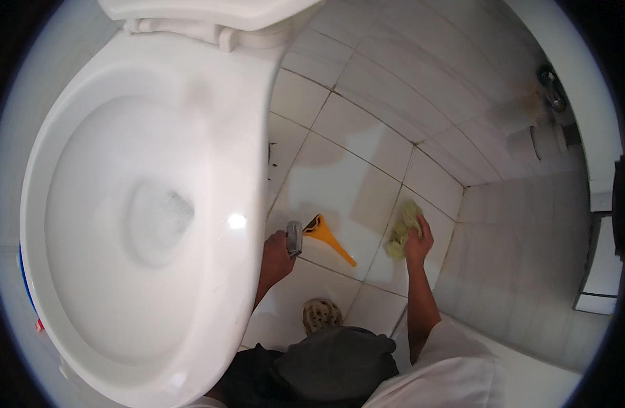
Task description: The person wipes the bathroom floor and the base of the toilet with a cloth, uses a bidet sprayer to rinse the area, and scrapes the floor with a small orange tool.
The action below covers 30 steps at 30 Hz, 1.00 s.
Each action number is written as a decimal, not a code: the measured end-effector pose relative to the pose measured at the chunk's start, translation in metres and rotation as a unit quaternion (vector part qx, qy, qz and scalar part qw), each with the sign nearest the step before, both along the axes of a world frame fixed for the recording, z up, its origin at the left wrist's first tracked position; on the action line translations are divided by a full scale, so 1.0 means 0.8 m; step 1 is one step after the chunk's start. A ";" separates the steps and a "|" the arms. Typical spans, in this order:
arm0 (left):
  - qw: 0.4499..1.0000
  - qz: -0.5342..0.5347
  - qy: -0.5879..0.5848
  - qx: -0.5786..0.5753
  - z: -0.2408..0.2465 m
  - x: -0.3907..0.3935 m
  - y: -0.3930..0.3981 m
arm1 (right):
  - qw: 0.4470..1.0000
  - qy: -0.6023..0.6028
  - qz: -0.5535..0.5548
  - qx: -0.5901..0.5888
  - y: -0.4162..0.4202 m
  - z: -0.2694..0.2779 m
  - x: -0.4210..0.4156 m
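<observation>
Beside the toilet bowl, my left hand (277, 257) grips a small grey object (294, 238), seemingly metal or plastic; its exact kind is unclear. An orange-handled scraper (328, 238) with a dark head lies on the white floor tiles (345, 153), just right of that hand. Farther right, my right hand (419, 240) presses on a crumpled yellow-green cloth (405, 230) against the floor, close to the wall corner. The toilet's rim hides part of my left forearm.
The white toilet (236, 178) with its raised seat (215, 7) fills the left side. Tiled walls (496, 245) bound the floor at right. Pipe fittings (547, 137) jut from the wall. A perforated clog (322, 313) is on my foot below.
</observation>
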<state>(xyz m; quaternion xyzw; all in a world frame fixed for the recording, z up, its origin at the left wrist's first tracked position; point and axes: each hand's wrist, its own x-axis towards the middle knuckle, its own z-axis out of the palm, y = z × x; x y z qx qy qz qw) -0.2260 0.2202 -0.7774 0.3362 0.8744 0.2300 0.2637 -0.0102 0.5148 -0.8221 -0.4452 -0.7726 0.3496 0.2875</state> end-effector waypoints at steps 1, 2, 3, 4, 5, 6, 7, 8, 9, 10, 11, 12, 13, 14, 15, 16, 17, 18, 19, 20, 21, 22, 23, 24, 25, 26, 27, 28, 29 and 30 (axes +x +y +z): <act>1.000 -0.005 -0.002 -0.011 0.000 0.001 0.003 | 0.984 -0.161 -0.045 0.067 -0.008 -0.011 0.021; 1.000 -0.010 -0.001 -0.021 -0.003 0.002 0.003 | 0.936 -0.315 -0.089 0.130 -0.017 -0.023 0.039; 0.999 -0.012 0.001 -0.032 -0.006 0.000 0.001 | 0.859 -0.460 -0.126 0.189 -0.022 -0.031 0.044; 1.000 -0.012 0.000 -0.028 -0.007 0.001 0.004 | 0.853 -0.472 -0.186 0.124 -0.020 -0.033 0.040; 1.000 -0.011 -0.001 -0.025 -0.008 0.001 0.005 | 0.838 -0.477 -0.223 0.140 -0.013 -0.049 0.027; 1.000 -0.013 -0.003 -0.022 -0.009 0.001 0.005 | 0.821 -0.484 -0.261 0.153 -0.007 -0.064 0.007; 1.000 -0.018 0.003 -0.020 -0.013 0.002 -0.004 | 0.830 -0.468 -0.253 0.166 -0.021 -0.061 -0.044; 0.999 -0.029 0.007 -0.013 -0.013 0.003 -0.007 | 0.852 -0.436 -0.218 0.189 -0.026 -0.064 -0.076; 0.999 -0.033 0.013 -0.010 -0.012 0.005 -0.013 | 0.874 -0.400 -0.165 0.221 -0.042 -0.059 -0.122; 0.999 -0.044 0.006 -0.019 -0.008 0.008 -0.011 | 0.902 -0.345 -0.130 0.224 -0.043 -0.068 -0.157; 0.998 -0.056 -0.002 -0.029 -0.003 0.010 -0.009 | 0.926 -0.290 -0.094 0.221 -0.043 -0.078 -0.191; 0.997 -0.060 -0.005 -0.043 -0.002 0.014 -0.014 | 0.945 -0.232 -0.060 0.222 -0.055 -0.071 -0.234; 0.997 -0.068 0.009 -0.031 -0.005 0.020 -0.011 | 0.919 -0.213 -0.041 0.328 -0.048 -0.076 -0.259; 0.997 -0.066 0.021 -0.027 -0.011 0.023 -0.012 | 0.954 -0.147 -0.001 0.263 -0.051 -0.071 -0.287; 0.997 -0.070 0.033 -0.020 -0.013 0.025 -0.009 | 0.964 -0.101 0.043 0.242 -0.042 -0.068 -0.304; 0.997 -0.068 0.033 -0.021 -0.012 0.020 -0.005 | 0.970 -0.058 0.091 0.220 -0.037 -0.064 -0.316; 0.997 -0.070 0.034 -0.020 -0.010 0.014 0.003 | 0.986 -0.018 0.087 0.143 -0.025 -0.056 -0.314; 0.997 -0.067 0.028 -0.026 -0.012 0.005 0.003 | 0.994 0.019 0.088 0.057 -0.022 -0.044 -0.317; 0.997 -0.055 0.046 -0.010 -0.016 0.006 -0.001 | 0.993 0.067 0.092 -0.021 -0.017 -0.037 -0.311; 0.997 -0.044 0.064 0.006 -0.022 0.006 -0.004 | 0.990 0.109 0.067 -0.057 -0.013 -0.027 -0.288; 0.996 -0.031 0.076 0.021 -0.024 0.005 -0.006 | 0.984 0.145 0.044 -0.094 -0.007 -0.020 -0.257; 0.997 -0.023 0.072 0.020 -0.022 0.002 -0.004 | 0.987 0.143 0.012 -0.069 0.003 -0.019 -0.212; 0.997 -0.014 0.069 0.021 -0.020 0.001 -0.003 | 0.989 0.140 -0.022 -0.045 0.015 -0.017 -0.165; 0.998 -0.007 0.065 0.023 -0.020 0.001 -0.002 | 0.989 0.136 -0.058 -0.022 0.027 -0.014 -0.118; 0.999 -0.004 0.053 0.011 -0.019 0.000 0.000 | 0.991 0.105 -0.072 0.041 0.042 -0.017 -0.061; 0.999 -0.005 0.039 0.003 -0.019 0.001 0.007 | 0.991 0.036 -0.091 0.090 0.063 -0.033 0.013; 1.000 -0.007 0.024 -0.008 -0.018 0.000 0.014 | 0.984 -0.034 -0.109 0.135 0.075 -0.045 0.061; 1.000 -0.002 0.027 -0.009 -0.017 -0.003 0.013 | 0.954 -0.184 -0.188 0.145 0.066 -0.047 0.062; 0.999 0.006 0.030 -0.010 -0.017 -0.006 0.010 | 0.896 -0.329 -0.258 0.151 0.058 -0.053 0.057; 0.999 0.017 0.036 -0.010 -0.016 -0.006 0.008 | 0.813 -0.461 -0.320 0.156 0.055 -0.057 0.052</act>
